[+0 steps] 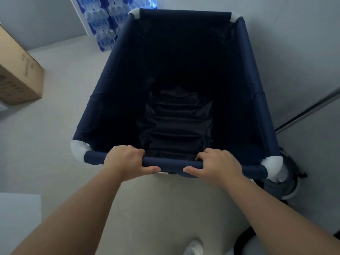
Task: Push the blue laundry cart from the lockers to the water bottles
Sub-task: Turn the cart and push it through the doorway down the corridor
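Straight ahead of you on the pale floor (60,126) stood the blue laundry cart (117,92), its dark navy cloth walls hung from padded rails joined by white corner pieces. Your left hand (127,161) and right hand (219,165) were both wrapped around the near rail. Beyond its far left corner were the water bottles (104,24), stacked in packs.

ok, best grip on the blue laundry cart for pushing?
The near top rail of the blue laundry cart, taken from the person's side: it is a padded horizontal bar. Left hand and right hand wrap it, fingers over, thumbs under, spaced either side of centre.
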Demonstrator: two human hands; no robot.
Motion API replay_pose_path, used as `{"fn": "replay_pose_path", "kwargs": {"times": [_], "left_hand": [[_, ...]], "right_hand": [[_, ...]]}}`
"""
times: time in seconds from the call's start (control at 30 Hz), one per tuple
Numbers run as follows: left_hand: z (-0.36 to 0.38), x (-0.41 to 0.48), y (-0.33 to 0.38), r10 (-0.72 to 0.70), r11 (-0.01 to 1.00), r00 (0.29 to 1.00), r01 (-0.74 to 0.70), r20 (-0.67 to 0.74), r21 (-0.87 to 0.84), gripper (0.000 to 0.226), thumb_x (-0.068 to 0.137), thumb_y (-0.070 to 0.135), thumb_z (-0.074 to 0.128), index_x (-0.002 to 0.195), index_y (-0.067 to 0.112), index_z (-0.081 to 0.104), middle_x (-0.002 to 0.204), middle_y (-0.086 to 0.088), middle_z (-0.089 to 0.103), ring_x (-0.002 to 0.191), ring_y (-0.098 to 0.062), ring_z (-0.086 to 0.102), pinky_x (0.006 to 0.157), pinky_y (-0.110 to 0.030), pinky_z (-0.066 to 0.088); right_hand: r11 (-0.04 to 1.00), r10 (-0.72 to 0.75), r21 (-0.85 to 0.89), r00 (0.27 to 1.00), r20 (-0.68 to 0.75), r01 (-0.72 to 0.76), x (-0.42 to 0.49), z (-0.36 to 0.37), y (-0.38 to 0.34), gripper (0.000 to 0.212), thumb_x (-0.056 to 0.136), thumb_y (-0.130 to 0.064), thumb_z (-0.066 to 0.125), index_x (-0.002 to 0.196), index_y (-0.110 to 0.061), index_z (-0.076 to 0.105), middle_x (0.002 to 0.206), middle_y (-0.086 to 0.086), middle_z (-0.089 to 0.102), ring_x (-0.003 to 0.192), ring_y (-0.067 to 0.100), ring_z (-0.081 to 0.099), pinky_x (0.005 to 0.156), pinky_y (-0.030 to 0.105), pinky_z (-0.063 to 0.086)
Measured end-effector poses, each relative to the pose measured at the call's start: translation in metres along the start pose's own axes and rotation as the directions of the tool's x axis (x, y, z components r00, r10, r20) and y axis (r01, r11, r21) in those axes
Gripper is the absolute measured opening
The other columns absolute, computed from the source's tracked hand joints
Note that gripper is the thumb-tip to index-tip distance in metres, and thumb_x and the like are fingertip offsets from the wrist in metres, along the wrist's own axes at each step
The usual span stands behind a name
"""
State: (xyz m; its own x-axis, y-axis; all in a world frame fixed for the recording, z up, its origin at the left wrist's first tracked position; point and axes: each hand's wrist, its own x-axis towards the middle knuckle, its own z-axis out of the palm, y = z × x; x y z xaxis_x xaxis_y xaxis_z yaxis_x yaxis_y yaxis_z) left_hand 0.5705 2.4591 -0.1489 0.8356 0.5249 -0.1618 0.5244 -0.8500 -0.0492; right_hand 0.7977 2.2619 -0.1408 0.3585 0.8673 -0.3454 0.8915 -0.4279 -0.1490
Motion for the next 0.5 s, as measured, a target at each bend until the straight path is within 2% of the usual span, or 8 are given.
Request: {"fn": "replay_pose_path", "kwargs": {"times": [0.17,0.33,0.5], "left_hand": [[-0.006,0.045,-0.013,0.009,1.0,1.0,-0.009,-0.003,-0.009,0.083,0.06,0.102,0.012,0.072,0.033,0.057,0.054,0.011,0.054,0.049,-0.008,0.052,0.049,-0.03,0.042],[-0.011,0.088,-0.025,0.019,1.0,1.0,-0.02,-0.013,-0.01,0.081,0.062,0.101,0.015,0.071,0.031,0.055,0.055,0.011,0.054,0.051,-0.009,0.051,0.049,-0.031,0.036],[-0.017,0.122,-0.031,-0.007,0.999,1.0,0.007,-0.005,-0.037,0.081,0.063,0.102,0.014,0.069,0.031,0.053,0.054,0.01,0.054,0.049,-0.009,0.052,0.05,-0.032,0.046]], "right_hand": [[1.0,0.0,-0.026,1.0,0.002,0.0,0.041,-0.016,0.013,0.099,0.064,-0.1,0.007,0.105,-0.033,0.067,0.097,-0.011,0.06,0.089,0.014,0.056,0.086,0.036,0.041],[1.0,0.004,-0.03,1.0,0.007,-0.004,0.078,-0.036,0.025,0.099,0.063,-0.099,0.006,0.104,-0.032,0.067,0.099,-0.01,0.061,0.091,0.014,0.058,0.088,0.036,0.042],[0.997,0.009,-0.074,0.999,0.041,-0.006,0.115,-0.055,0.041,0.094,0.067,-0.099,0.011,0.107,-0.033,0.066,0.1,-0.011,0.061,0.091,0.013,0.057,0.088,0.037,0.041]]}}
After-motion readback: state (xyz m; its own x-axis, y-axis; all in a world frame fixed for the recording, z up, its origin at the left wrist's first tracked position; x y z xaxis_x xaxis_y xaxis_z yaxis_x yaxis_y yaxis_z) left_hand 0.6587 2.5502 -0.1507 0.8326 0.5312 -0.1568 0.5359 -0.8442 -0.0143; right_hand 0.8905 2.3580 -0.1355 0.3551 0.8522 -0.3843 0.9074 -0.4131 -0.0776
